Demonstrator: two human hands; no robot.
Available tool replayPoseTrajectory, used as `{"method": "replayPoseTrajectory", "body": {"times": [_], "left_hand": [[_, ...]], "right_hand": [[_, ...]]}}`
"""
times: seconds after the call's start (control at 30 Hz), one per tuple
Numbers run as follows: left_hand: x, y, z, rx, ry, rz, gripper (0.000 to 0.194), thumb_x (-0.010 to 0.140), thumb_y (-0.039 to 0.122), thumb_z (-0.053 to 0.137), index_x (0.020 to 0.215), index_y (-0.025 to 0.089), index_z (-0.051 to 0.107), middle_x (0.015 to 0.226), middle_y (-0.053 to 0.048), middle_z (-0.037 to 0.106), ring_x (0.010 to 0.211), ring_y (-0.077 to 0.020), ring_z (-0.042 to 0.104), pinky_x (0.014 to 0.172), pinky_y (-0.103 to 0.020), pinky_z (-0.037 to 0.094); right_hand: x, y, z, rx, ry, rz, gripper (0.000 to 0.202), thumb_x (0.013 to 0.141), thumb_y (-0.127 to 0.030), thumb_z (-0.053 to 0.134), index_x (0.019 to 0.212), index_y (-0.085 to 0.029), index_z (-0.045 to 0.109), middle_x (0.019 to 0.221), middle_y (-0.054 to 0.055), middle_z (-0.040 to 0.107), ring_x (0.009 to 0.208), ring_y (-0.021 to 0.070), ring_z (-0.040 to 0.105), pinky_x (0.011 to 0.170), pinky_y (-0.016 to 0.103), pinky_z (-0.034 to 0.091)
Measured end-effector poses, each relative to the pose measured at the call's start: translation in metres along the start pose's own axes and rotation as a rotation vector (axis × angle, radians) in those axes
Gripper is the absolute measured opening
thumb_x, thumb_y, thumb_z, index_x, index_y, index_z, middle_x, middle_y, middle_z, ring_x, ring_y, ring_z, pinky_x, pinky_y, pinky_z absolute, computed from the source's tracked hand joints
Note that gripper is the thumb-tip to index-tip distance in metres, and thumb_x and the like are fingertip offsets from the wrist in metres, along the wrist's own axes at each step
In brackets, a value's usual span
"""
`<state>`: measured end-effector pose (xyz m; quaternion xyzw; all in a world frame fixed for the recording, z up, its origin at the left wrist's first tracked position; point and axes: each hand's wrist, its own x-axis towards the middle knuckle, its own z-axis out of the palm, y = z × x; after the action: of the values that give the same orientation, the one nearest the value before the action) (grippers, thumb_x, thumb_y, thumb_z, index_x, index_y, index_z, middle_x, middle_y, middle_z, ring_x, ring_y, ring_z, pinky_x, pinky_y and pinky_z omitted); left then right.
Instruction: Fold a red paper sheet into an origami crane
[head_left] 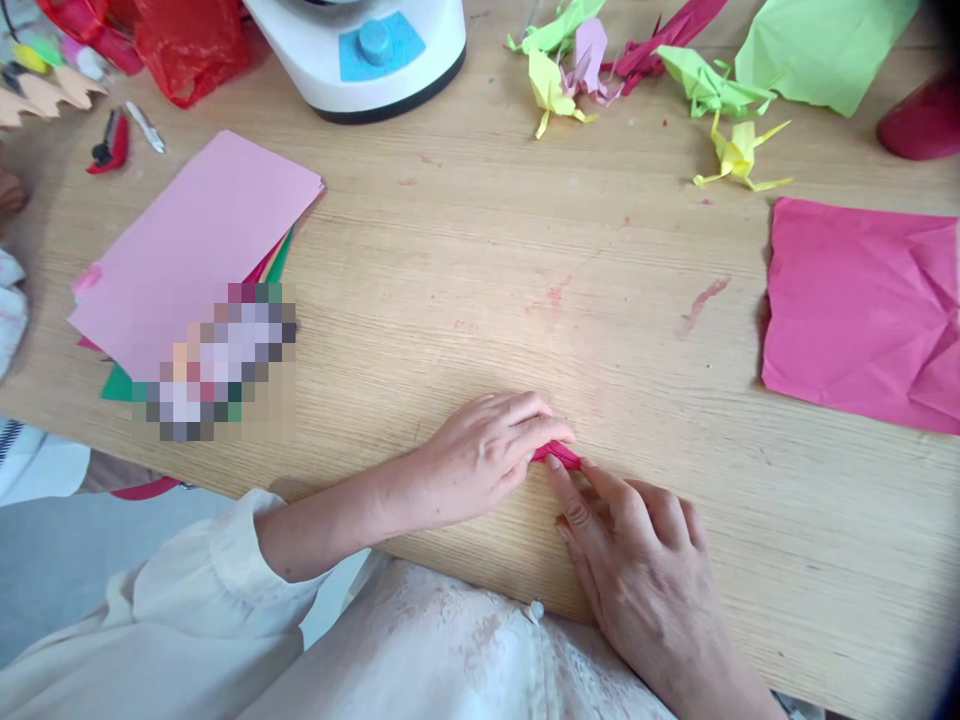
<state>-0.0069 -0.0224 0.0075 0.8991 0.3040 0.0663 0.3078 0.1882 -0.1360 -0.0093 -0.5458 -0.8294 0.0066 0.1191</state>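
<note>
A small strip of folded magenta paper [556, 455] lies at the table's near edge, between my two hands. My left hand [491, 450] is closed on its left end, the fingers curled over it and covering part of it. From the right, my right hand [637, 560] pinches the other end, with the thumb and index fingertip on the paper. Much of the folded piece is hidden under the fingers, so its full shape does not show.
A stack of coloured paper [202, 240] lies left, with a blurred-out item on it. Several folded paper figures [739, 155] sit at the back right, near a creased magenta sheet [862, 315] and a green sheet [825, 50]. A white appliance base [375, 70] stands at the back.
</note>
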Motion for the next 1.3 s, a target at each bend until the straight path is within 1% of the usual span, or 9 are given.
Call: {"method": "replayPoseTrajectory", "body": {"times": [0.23, 0.4, 0.53, 0.6, 0.73, 0.9, 1.07, 1.3], "left_hand": [[-0.001, -0.001, -0.001, 0.008, -0.010, 0.024, 0.040, 0.089, 0.000, 0.046, 0.122, 0.022, 0.055, 0.117, -0.003, 0.060, 0.106, -0.0166, 0.060, 0.095, -0.031, 0.046], [0.000, 0.001, 0.002, 0.025, 0.015, -0.022, 0.033, 0.093, 0.006, 0.048, 0.120, 0.022, 0.057, 0.114, -0.004, 0.061, 0.105, -0.0174, 0.060, 0.094, -0.032, 0.046], [0.003, 0.001, 0.004, 0.019, 0.023, -0.059, 0.028, 0.094, 0.009, 0.050, 0.117, 0.022, 0.060, 0.113, -0.003, 0.061, 0.103, -0.0170, 0.060, 0.091, -0.031, 0.047], [0.003, 0.001, 0.004, 0.009, 0.016, -0.063, 0.029, 0.094, 0.008, 0.049, 0.117, 0.023, 0.059, 0.114, -0.003, 0.061, 0.103, -0.0164, 0.061, 0.091, -0.030, 0.047], [0.003, -0.001, 0.002, 0.018, -0.009, -0.056, 0.032, 0.094, 0.008, 0.050, 0.122, 0.023, 0.057, 0.116, -0.003, 0.061, 0.105, -0.0168, 0.061, 0.093, -0.030, 0.047], [0.003, 0.000, 0.000, 0.034, -0.034, -0.049, 0.035, 0.094, 0.007, 0.050, 0.125, 0.023, 0.055, 0.121, -0.004, 0.059, 0.109, -0.0179, 0.060, 0.097, -0.032, 0.046], [0.002, 0.002, -0.002, 0.029, -0.046, -0.045, 0.038, 0.094, 0.006, 0.047, 0.128, 0.023, 0.053, 0.121, -0.004, 0.059, 0.110, -0.0179, 0.059, 0.098, -0.033, 0.046], [0.002, 0.002, -0.001, 0.038, -0.028, -0.041, 0.032, 0.098, 0.013, 0.047, 0.127, 0.023, 0.054, 0.119, -0.005, 0.060, 0.109, -0.0191, 0.060, 0.095, -0.034, 0.047]], "right_hand": [[0.005, -0.004, -0.001, -0.027, 0.019, 0.007, 0.039, 0.100, -0.023, 0.052, 0.137, -0.016, 0.060, 0.116, 0.011, 0.067, 0.090, 0.0260, 0.051, 0.077, 0.041, 0.038], [-0.002, -0.003, 0.002, -0.004, -0.006, 0.012, 0.045, 0.100, -0.027, 0.051, 0.144, -0.016, 0.053, 0.126, 0.013, 0.064, 0.094, 0.0271, 0.051, 0.081, 0.043, 0.039], [-0.005, -0.001, 0.003, 0.002, -0.014, -0.005, 0.045, 0.099, -0.028, 0.053, 0.143, -0.021, 0.054, 0.132, 0.012, 0.061, 0.095, 0.0283, 0.052, 0.081, 0.045, 0.040], [-0.005, -0.001, 0.002, 0.004, -0.014, -0.006, 0.043, 0.099, -0.028, 0.053, 0.141, -0.022, 0.056, 0.131, 0.012, 0.061, 0.096, 0.0284, 0.052, 0.081, 0.045, 0.040], [-0.002, -0.002, 0.002, 0.004, -0.002, 0.002, 0.041, 0.099, -0.028, 0.053, 0.139, -0.022, 0.058, 0.128, 0.012, 0.063, 0.096, 0.0277, 0.052, 0.080, 0.045, 0.040], [0.001, -0.003, 0.000, -0.026, 0.003, 0.006, 0.040, 0.099, -0.027, 0.054, 0.139, -0.022, 0.058, 0.125, 0.011, 0.065, 0.092, 0.0262, 0.052, 0.079, 0.044, 0.040], [0.002, -0.004, -0.002, -0.029, -0.005, 0.012, 0.041, 0.098, -0.026, 0.054, 0.140, -0.022, 0.058, 0.122, 0.011, 0.066, 0.091, 0.0264, 0.052, 0.078, 0.044, 0.039], [-0.001, -0.005, 0.001, 0.010, 0.005, 0.036, 0.041, 0.098, -0.027, 0.055, 0.139, -0.021, 0.059, 0.125, 0.013, 0.064, 0.095, 0.0280, 0.052, 0.079, 0.045, 0.040]]}}
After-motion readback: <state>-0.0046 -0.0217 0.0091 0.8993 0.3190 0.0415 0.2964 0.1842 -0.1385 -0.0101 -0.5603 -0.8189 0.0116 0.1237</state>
